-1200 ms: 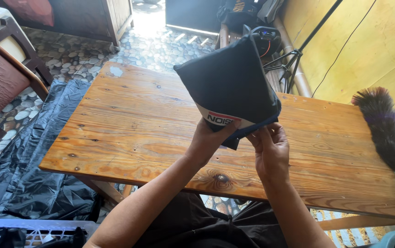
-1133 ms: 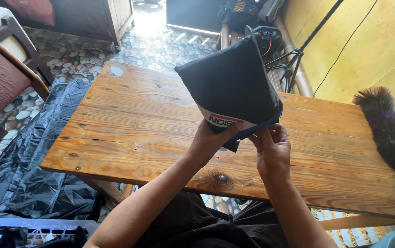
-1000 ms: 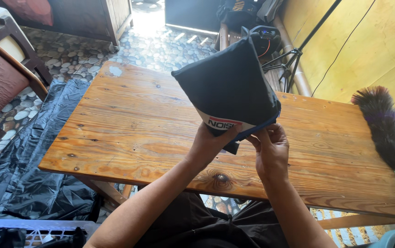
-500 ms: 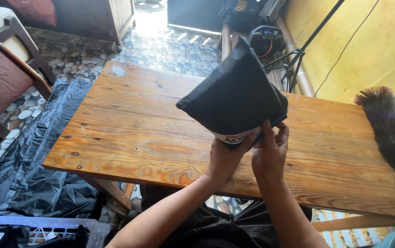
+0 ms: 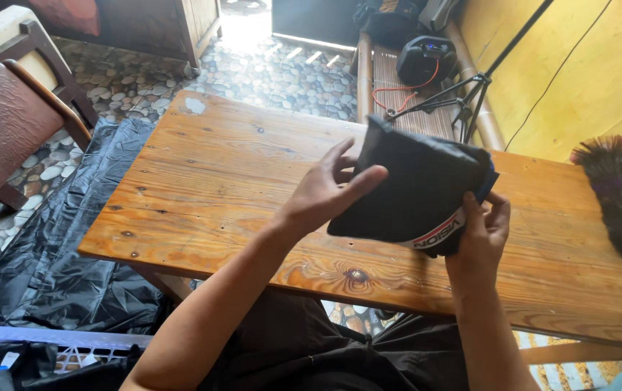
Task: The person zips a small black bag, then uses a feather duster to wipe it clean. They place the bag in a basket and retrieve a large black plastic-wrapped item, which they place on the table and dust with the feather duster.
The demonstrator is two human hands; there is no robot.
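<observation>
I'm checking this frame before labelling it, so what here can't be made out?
- Head view: the folded black garment hides the left hand's fingertips and much of the right hand's fingers.
- The feather duster handle is cut off by the right edge.
- The wooden table hides the lap and floor beneath.

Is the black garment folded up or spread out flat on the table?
Folded: the black garment is a compact bundle held above the table between the left hand and right hand.
</observation>
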